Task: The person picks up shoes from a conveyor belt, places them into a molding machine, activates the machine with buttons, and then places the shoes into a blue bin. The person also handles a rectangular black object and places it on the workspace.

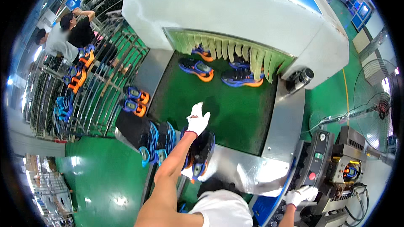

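My left hand (198, 120), in a white glove, reaches over the green conveyor belt (235, 117) with its fingers apart. Nothing shows in its grasp. Beneath that wrist stand dark sports shoes (203, 149) with blue and orange soles, on the metal ledge at the belt's near end; my forearm partly covers them. To their left is a pair of black and bright blue shoes (166, 136). My right hand (301, 195), also gloved, lies stretched out at the machine controls on the lower right. Farther up the belt, blue and orange shoes (242, 77) sit by the strip curtain (227, 50).
Another pair of blue and orange shoes (135, 101) rests on the left ledge. Beyond stands a metal rack (109, 80) with shoes, and people near it. A dark cylinder (299, 80) stands on the right ledge. A control box (317, 159) and a fan (374, 105) are at right.
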The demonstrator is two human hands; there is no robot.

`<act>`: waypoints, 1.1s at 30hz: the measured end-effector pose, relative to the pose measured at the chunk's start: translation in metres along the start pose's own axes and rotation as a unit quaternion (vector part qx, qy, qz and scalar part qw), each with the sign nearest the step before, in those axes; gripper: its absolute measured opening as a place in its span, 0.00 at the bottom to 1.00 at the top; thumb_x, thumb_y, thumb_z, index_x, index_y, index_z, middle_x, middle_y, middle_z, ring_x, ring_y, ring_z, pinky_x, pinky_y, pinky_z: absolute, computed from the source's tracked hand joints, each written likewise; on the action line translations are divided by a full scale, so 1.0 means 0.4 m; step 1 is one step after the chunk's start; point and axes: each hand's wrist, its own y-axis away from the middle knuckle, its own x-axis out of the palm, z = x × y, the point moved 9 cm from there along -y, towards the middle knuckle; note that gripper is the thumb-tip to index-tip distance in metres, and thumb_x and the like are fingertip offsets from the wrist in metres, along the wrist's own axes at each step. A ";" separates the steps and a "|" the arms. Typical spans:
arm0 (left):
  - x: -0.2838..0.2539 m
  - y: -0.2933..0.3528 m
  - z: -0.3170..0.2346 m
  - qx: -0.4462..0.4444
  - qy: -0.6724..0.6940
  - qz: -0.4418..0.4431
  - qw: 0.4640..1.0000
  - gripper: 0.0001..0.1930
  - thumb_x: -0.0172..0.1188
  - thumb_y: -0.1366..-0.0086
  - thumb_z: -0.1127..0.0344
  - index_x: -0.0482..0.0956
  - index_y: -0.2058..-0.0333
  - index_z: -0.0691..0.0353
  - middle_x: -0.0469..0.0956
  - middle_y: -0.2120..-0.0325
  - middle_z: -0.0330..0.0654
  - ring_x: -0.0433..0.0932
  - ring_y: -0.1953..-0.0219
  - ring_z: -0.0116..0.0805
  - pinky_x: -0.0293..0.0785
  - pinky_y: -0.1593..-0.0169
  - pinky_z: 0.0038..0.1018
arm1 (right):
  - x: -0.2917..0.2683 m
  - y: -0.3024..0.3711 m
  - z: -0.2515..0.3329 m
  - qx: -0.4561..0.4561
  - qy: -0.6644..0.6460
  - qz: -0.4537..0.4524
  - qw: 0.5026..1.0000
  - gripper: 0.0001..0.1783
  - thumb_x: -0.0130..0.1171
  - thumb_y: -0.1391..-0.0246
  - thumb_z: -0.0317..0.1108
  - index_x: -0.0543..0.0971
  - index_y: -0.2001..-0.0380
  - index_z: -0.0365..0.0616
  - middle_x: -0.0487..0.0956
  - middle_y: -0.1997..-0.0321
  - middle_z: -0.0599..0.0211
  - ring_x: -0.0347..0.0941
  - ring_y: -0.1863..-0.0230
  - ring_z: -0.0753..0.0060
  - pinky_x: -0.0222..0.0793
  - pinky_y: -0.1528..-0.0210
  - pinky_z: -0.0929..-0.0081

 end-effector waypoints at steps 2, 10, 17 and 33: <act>-0.060 -0.133 0.047 0.050 -0.057 -0.071 0.995 0.39 0.65 0.35 0.51 0.63 0.31 0.63 0.65 0.34 0.60 0.64 0.31 0.61 0.64 0.30 0.48 | -0.102 -0.022 0.100 0.023 0.187 0.104 0.977 0.62 0.70 0.59 0.39 0.50 0.25 0.26 0.45 0.20 0.29 0.37 0.18 0.35 0.35 0.17 0.56; -0.147 -0.587 0.010 0.027 -0.071 -0.109 0.991 0.47 0.72 0.42 0.48 0.60 0.30 0.62 0.65 0.35 0.61 0.68 0.36 0.64 0.69 0.35 0.50 | -0.239 0.199 -0.027 0.072 0.057 0.057 0.994 0.51 0.72 0.52 0.37 0.61 0.27 0.32 0.56 0.22 0.37 0.53 0.21 0.43 0.50 0.21 0.59; -0.124 -0.679 0.060 0.174 -0.065 -0.135 0.973 0.19 0.65 0.32 0.57 0.77 0.48 0.60 0.77 0.49 0.55 0.76 0.46 0.57 0.74 0.43 0.44 | -0.152 0.449 0.058 0.158 0.078 0.297 0.938 0.48 0.73 0.56 0.44 0.69 0.33 0.31 0.62 0.26 0.34 0.60 0.26 0.40 0.56 0.24 0.57; 0.133 0.247 -0.568 0.471 0.069 0.243 0.845 0.10 0.69 0.42 0.69 0.82 0.61 0.61 0.81 0.62 0.49 0.81 0.57 0.50 0.77 0.51 0.41 | -0.216 0.425 0.897 -0.185 -0.158 0.270 0.932 0.29 0.60 0.42 0.43 0.72 0.46 0.30 0.79 0.52 0.38 0.77 0.50 0.38 0.73 0.46 0.51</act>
